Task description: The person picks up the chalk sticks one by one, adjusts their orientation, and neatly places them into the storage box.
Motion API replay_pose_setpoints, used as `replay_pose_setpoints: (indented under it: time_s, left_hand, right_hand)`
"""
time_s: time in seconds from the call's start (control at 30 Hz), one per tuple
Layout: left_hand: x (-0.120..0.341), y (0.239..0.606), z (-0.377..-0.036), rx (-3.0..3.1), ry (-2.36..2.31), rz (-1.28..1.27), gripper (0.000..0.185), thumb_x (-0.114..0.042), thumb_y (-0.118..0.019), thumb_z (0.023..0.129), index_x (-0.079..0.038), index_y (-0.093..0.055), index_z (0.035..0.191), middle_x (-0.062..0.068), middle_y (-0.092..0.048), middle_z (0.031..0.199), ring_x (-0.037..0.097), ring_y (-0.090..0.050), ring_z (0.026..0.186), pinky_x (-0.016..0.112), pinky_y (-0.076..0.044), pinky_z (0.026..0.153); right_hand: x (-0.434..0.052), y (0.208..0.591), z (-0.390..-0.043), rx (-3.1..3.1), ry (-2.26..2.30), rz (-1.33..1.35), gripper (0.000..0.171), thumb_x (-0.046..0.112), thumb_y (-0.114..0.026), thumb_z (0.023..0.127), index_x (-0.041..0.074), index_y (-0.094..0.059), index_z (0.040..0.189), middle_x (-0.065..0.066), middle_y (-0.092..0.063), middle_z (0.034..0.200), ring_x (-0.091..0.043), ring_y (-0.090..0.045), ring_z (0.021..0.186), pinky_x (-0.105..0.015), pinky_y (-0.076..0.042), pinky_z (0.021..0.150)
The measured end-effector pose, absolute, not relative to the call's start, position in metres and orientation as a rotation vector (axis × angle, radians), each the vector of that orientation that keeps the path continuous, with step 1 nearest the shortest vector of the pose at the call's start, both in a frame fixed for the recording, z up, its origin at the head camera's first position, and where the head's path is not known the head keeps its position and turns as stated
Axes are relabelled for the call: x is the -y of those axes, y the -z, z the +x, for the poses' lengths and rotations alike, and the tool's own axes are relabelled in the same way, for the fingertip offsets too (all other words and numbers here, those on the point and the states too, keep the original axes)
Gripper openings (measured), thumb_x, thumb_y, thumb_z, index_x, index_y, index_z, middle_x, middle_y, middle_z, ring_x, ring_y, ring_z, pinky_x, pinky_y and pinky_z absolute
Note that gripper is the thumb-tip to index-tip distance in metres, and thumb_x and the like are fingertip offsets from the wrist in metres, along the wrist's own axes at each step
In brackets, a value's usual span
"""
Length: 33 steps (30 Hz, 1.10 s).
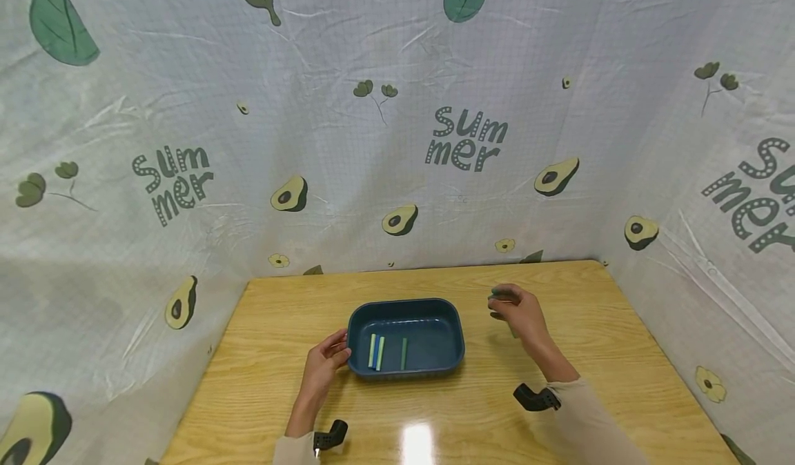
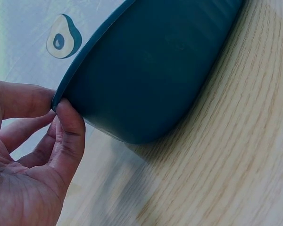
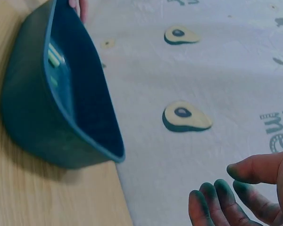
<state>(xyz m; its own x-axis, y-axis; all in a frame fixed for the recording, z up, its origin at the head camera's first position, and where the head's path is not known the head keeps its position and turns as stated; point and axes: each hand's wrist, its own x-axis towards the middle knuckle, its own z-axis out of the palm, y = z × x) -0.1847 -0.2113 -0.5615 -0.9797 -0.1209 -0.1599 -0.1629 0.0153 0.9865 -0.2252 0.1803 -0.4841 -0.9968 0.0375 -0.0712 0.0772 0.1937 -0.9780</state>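
Head view: a dark blue bin (image 1: 431, 344) stands on the desk (image 1: 279, 306), thin sticks (image 1: 404, 353) inside (one blue between two pale, a green one apart), the right hand (image 1: 526, 319) to its right; left wrist view: the left hand (image 2: 40, 174) pinches the bin's rim; right wrist view: the right hand hangs released, fingertips (image 3: 225, 189) stained green.

Plastic bin (image 1: 433, 341): one
Pale green sticks (image 1: 372, 351): two, toward the bin's 8 o'clock
Blue stick (image 1: 376, 352): one, between them
Dark green stick (image 1: 404, 353): one, at 6 o'clock
Greenish piece (image 1: 514, 333): one, mostly hidden
Hands: two, left hand (image 1: 324, 363) at 9 o'clock, right hand (image 1: 524, 315) at 3
Wrist cameras (image 1: 533, 397): two
"Summer" prints (image 1: 467, 139): three
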Motion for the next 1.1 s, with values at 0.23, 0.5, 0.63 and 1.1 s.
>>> replay_pose_setpoints:
  time_s: [0.23,0.5,0.63,1.1]
  left_hand:
    - [0.212,0.562,-0.186,-2.215,-2.162,-0.313,0.048,0.006,-0.059,0.092,0.002,-0.052,0.139,0.025,-0.054,0.131,0.018,-0.057,0.106,0.021,-0.054,0.076]
    - [0.212,0.563,-0.186,-2.207,-2.187,-0.310,0.047,0.006,-0.060,0.091,0.003,-0.053,0.138,0.026,-0.054,0.130,0.018,-0.058,0.105,0.021,-0.055,0.075]
    - [0.212,0.562,-0.186,-2.205,-2.184,-0.300,0.048,0.005,-0.059,0.092,0.003,-0.052,0.139,0.026,-0.053,0.131,0.018,-0.057,0.106,0.020,-0.054,0.075]
    - [0.211,0.562,-0.184,-2.202,-2.175,-0.312,0.048,0.005,-0.058,0.093,0.001,-0.051,0.140,0.024,-0.053,0.134,0.021,-0.056,0.111,0.018,-0.053,0.075]
  right_hand:
    - [-0.196,0.493,-0.224,-2.495,1.928,0.179,0.039,0.016,-0.060,0.097,0.000,-0.053,0.132,-0.022,-0.058,0.125,-0.025,-0.067,0.104,-0.036,-0.056,0.090]
    - [-0.215,0.504,-0.222,-2.638,1.878,0.307,0.037,0.019,-0.061,0.097,0.003,-0.056,0.131,-0.020,-0.062,0.124,0.005,-0.062,0.088,-0.034,-0.056,0.089]
    - [-0.222,0.511,-0.221,-2.675,1.894,0.364,0.037,0.020,-0.061,0.097,0.003,-0.056,0.130,-0.019,-0.063,0.122,0.012,-0.057,0.083,-0.032,-0.057,0.087]
    - [-0.229,0.544,-0.215,-2.730,1.902,0.597,0.038,0.020,-0.065,0.095,0.005,-0.058,0.129,-0.018,-0.065,0.123,0.013,-0.053,0.082,-0.015,-0.052,0.075]
